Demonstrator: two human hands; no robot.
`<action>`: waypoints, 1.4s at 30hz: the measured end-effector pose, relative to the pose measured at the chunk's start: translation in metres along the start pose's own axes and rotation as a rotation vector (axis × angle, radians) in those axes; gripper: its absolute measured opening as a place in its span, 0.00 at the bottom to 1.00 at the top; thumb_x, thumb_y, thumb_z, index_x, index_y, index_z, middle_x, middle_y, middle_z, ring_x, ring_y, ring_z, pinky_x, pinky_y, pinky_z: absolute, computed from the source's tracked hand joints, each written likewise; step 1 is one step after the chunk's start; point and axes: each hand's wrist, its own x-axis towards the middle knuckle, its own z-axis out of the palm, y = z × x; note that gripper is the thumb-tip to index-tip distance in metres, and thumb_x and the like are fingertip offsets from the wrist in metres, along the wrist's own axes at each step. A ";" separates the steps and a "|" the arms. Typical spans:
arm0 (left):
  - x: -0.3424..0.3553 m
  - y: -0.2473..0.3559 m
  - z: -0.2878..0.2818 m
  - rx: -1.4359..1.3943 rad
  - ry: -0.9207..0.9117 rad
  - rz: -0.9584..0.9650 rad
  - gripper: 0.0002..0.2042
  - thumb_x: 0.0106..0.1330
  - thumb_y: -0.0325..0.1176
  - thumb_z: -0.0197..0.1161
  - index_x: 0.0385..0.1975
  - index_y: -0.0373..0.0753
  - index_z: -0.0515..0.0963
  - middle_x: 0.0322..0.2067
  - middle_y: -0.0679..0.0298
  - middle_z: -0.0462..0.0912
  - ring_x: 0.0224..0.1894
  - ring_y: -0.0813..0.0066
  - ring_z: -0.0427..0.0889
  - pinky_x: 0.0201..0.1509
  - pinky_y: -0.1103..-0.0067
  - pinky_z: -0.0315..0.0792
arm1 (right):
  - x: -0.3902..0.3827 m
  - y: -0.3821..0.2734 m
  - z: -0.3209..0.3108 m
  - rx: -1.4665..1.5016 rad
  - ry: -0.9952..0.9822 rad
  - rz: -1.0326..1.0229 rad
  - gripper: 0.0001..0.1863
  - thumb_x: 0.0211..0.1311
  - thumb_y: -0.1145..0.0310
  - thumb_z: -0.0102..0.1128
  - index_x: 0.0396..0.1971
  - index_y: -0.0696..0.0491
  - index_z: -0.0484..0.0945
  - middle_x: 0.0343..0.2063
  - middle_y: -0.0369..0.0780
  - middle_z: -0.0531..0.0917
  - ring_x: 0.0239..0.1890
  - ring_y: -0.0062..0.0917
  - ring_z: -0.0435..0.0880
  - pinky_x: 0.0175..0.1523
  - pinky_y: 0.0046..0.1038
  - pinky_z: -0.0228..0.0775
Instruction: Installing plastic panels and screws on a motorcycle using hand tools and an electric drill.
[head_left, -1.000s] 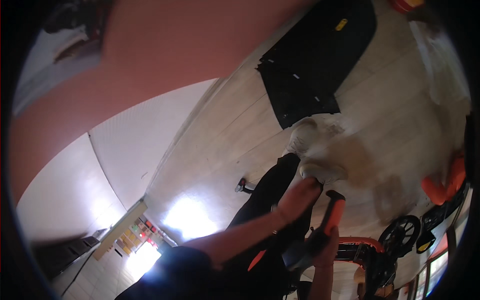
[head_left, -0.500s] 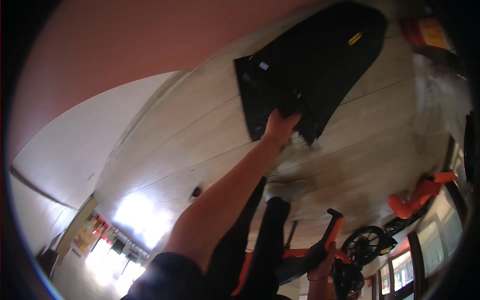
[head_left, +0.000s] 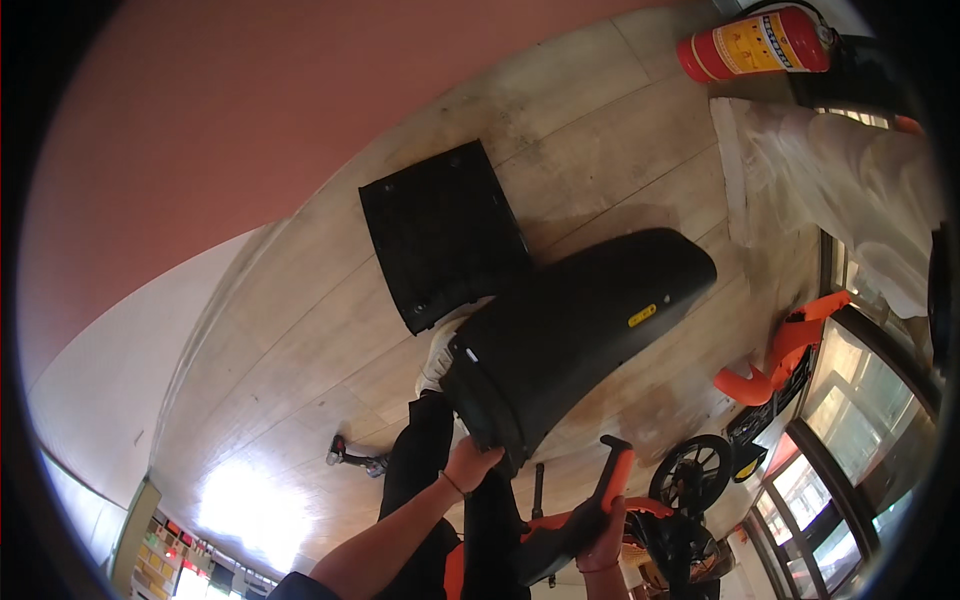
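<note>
My left hand [head_left: 472, 465] is closed on the near, narrow end of a long black scooter seat [head_left: 590, 320] with a small yellow label on its side. The seat is held above the floor, slanting away to the right, and hides part of my shoe [head_left: 437, 355]. A flat black panel [head_left: 445, 235] with raised edges lies on the floor beyond it. Low on the right, my right hand [head_left: 605, 540] is closed round an orange and black body part [head_left: 617, 480] with a black end. Its lower portion runs behind my leg, so its exact kind is unclear.
A cordless drill [head_left: 352, 456] lies on the floor at left. To the right are a black spoked wheel [head_left: 690, 476] and an orange panel [head_left: 795, 340] by the glass doors. A fire extinguisher [head_left: 755, 45] and a plastic-wrapped object [head_left: 820, 190] stand far right.
My left hand has drawn the seat nearer and lower in view. The flat black panel now shows separately on the floor. My right hand still grips the orange part; the view has shifted.
</note>
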 end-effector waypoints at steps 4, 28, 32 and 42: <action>0.000 -0.007 0.021 0.093 -0.016 0.037 0.14 0.53 0.36 0.59 0.34 0.31 0.75 0.28 0.54 0.80 0.33 0.63 0.80 0.39 0.72 0.70 | -0.006 0.010 -0.012 0.021 -0.010 0.081 0.24 0.61 0.42 0.44 0.37 0.50 0.73 0.24 0.37 0.78 0.27 0.27 0.78 0.34 0.29 0.72; 0.191 0.131 0.067 -0.390 -0.119 -0.150 0.17 0.61 0.41 0.59 0.46 0.39 0.72 0.39 0.64 0.76 0.48 0.69 0.75 0.49 0.72 0.71 | 0.002 0.026 -0.036 0.075 -0.010 0.198 0.29 0.63 0.41 0.40 0.35 0.55 0.74 0.28 0.40 0.80 0.31 0.29 0.79 0.39 0.31 0.73; 0.191 0.038 0.003 0.464 -0.086 0.437 0.11 0.58 0.38 0.58 0.30 0.36 0.78 0.32 0.63 0.80 0.42 0.73 0.77 0.51 0.78 0.69 | 0.016 0.033 -0.053 0.008 -0.065 0.216 0.29 0.63 0.41 0.40 0.35 0.55 0.74 0.28 0.40 0.80 0.30 0.29 0.79 0.38 0.30 0.73; 0.220 0.021 -0.214 0.210 0.673 -0.010 0.35 0.52 0.40 0.67 0.59 0.35 0.61 0.54 0.51 0.69 0.56 0.61 0.69 0.55 0.69 0.65 | 0.028 0.049 -0.055 0.016 0.010 0.276 0.24 0.65 0.47 0.42 0.38 0.56 0.72 0.28 0.40 0.79 0.31 0.28 0.79 0.39 0.30 0.73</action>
